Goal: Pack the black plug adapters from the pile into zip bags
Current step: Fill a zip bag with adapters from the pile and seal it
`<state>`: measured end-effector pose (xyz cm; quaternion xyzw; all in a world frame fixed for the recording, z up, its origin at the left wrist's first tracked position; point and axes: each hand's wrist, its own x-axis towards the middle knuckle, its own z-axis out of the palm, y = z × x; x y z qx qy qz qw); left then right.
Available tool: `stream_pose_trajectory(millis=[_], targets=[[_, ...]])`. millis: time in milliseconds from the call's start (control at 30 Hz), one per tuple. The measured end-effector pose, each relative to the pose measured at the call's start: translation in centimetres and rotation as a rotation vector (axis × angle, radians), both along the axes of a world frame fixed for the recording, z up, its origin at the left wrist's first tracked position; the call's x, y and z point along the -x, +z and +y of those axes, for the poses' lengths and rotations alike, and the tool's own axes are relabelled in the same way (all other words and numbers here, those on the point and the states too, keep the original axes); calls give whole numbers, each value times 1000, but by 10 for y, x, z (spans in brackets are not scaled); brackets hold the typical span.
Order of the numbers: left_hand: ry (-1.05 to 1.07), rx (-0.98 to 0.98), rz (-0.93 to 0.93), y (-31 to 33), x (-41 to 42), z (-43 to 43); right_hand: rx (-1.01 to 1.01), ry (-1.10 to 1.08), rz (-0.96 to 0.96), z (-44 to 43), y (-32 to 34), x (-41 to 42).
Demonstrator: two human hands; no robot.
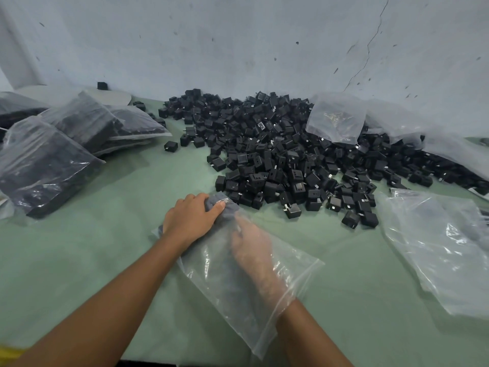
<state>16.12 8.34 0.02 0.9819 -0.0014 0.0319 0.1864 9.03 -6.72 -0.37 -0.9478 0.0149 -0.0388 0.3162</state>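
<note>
Hands: left (191, 221) grips one zip bag (232, 308); right (251, 243) inside, grip unclear; one pile (291, 154).

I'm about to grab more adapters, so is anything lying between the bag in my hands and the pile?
Nothing visible. Only bare table separates the bag from the pile. The left hand grips the bag's far end; the right hand is inside it.

wall (238, 35): pale grey, scuffed, cracked at right | table (79, 260): green cover | light: even
</note>
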Motion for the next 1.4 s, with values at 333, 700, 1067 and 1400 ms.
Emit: stream_pose_trajectory(millis=[333, 700, 1067, 1400], targets=[[-6, -15, -6, 2, 4, -1, -9, 12, 107, -2, 4, 1], [-6, -13, 7, 5, 5, -1, -311, 231, 143, -38, 14, 79], [-5, -6, 6, 6, 6, -2, -401, 236, 134, -158, 109, 92], [-7, -9, 9, 7, 8, -4, 146, -124, 43, -134, 26, -22]])
